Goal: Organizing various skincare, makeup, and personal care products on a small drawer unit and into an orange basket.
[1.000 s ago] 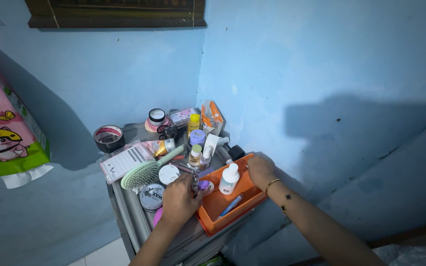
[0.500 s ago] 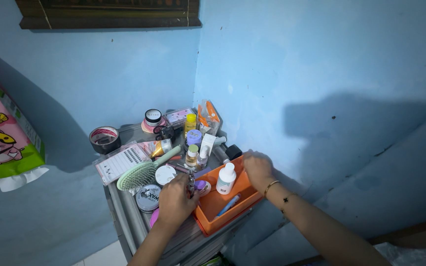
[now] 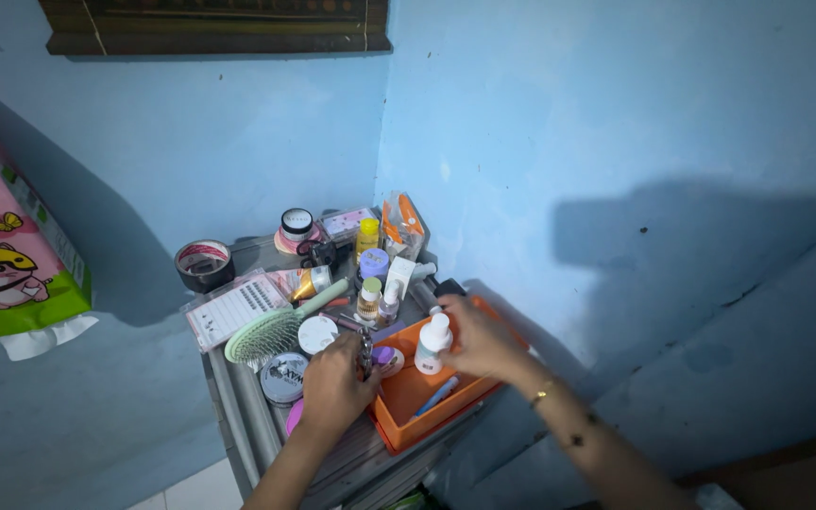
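Right hand (image 3: 477, 338) clamped on white bottle (image 3: 433, 342) — left hand (image 3: 332, 382) perhaps pinching metal tool (image 3: 366, 353).

home corner, blue walls (image 3: 569, 113); small stand (image 3: 238, 397) crowded with toiletries, hairbrush (image 3: 271, 332)

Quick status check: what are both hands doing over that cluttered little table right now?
Right hand gripping white bottle in orange tray. Left hand on small metal tool. Green hairbrush close by.
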